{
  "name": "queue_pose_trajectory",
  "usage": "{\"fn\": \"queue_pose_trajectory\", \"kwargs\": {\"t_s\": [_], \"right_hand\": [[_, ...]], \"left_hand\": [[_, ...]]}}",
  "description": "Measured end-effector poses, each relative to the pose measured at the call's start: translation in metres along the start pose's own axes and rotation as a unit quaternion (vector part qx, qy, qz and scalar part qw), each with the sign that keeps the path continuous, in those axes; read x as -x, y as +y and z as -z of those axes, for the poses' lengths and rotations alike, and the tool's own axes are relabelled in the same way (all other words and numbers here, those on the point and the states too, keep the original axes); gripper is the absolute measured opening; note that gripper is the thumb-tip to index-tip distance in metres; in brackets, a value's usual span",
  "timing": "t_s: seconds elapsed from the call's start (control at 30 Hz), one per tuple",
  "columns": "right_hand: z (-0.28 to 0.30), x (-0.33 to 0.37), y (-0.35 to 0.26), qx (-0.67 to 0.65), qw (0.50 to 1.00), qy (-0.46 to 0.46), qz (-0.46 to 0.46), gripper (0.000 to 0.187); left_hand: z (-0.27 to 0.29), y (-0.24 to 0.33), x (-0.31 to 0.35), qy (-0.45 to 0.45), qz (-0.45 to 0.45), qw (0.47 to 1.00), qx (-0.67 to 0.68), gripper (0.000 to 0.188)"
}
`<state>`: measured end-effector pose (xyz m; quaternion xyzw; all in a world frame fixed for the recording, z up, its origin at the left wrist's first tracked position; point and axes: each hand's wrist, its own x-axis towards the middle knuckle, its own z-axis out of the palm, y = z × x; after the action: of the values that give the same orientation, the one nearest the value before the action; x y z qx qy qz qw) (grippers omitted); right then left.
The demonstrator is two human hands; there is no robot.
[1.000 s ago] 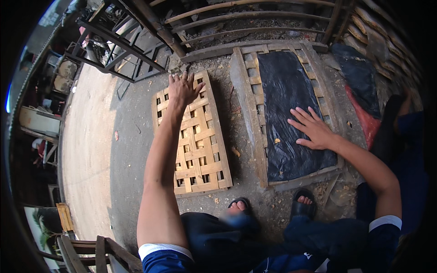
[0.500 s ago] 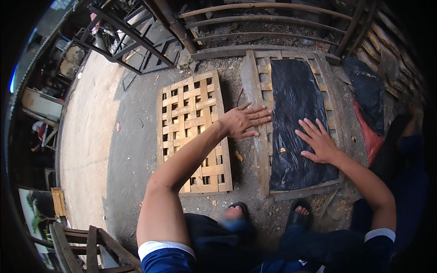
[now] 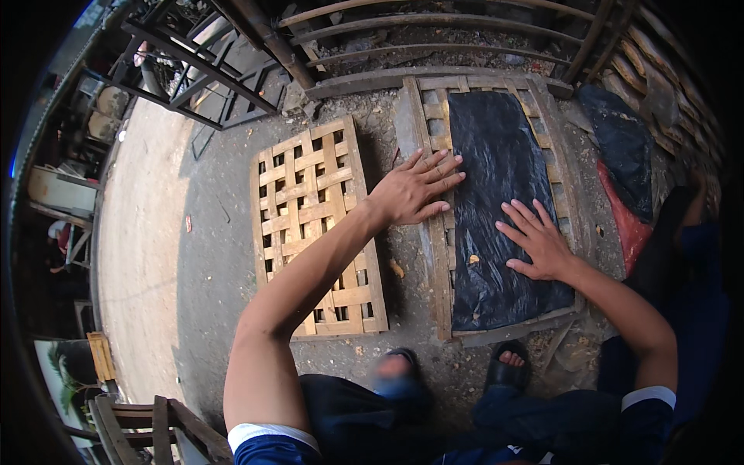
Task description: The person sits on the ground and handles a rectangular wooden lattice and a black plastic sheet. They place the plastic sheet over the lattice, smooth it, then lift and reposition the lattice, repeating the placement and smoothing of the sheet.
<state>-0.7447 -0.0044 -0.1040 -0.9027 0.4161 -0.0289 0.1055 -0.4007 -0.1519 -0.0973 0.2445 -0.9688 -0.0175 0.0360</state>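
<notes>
A long black plastic sheet (image 3: 496,170) lies over a wooden lattice frame (image 3: 438,256) on the ground in front of me. My left hand (image 3: 415,190) is spread at the frame's left side, its fingertips by the sheet's left edge. Over the right half of the sheet my right hand (image 3: 539,244) lies with fingers apart, palm down. Neither hand holds anything; whether the palms press down I cannot tell. A small yellowish leaf-like scrap (image 3: 473,259) rests on the sheet between them. Left of my left forearm sits a second, pale woven wooden lattice panel (image 3: 310,198).
A wooden rail fence (image 3: 434,54) stands at the far side. To the right are a dark plastic bundle (image 3: 616,147), red plastic (image 3: 620,221) and another person's dark-clad leg (image 3: 659,244). Dark frames (image 3: 194,70) stand far left, a wooden chair (image 3: 147,426) near left.
My left hand has shifted slightly up and its fingers now reach the sheet's edge. The right hand stays in nearly the same place on the sheet. The whole view has shifted a little.
</notes>
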Motion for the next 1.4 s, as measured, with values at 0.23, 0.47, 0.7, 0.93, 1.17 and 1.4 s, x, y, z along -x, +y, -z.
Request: {"fn": "queue_pose_trajectory", "kwargs": {"t_s": [0.23,0.47,0.7,0.93,1.17,1.4], "right_hand": [[0.003,-0.001,0.002,-0.012,1.0,0.02,0.002,0.078],[0.0,0.0,0.003,-0.013,1.0,0.005,-0.005,0.078],[0.004,0.001,-0.001,-0.01,1.0,0.011,-0.003,0.078],[0.011,-0.005,-0.003,-0.018,1.0,-0.006,0.003,0.075],[0.021,-0.012,-0.014,0.016,1.0,0.001,0.015,0.069],[0.001,-0.026,-0.079,-0.02,0.994,-0.009,0.103,0.069]], "left_hand": [[0.011,-0.115,-0.004,-0.123,0.418,0.899,-0.041,0.07],[-0.002,-0.082,0.019,0.067,0.28,0.957,0.023,0.064],[0.004,0.014,-0.022,0.014,-0.028,0.999,0.011,0.068],[0.014,-0.091,0.024,-0.078,0.347,0.926,-0.128,0.064],[0.02,-0.04,0.047,0.076,0.21,0.974,-0.031,0.057],[0.002,0.078,-0.009,0.034,0.01,0.999,0.04,0.06]]}}
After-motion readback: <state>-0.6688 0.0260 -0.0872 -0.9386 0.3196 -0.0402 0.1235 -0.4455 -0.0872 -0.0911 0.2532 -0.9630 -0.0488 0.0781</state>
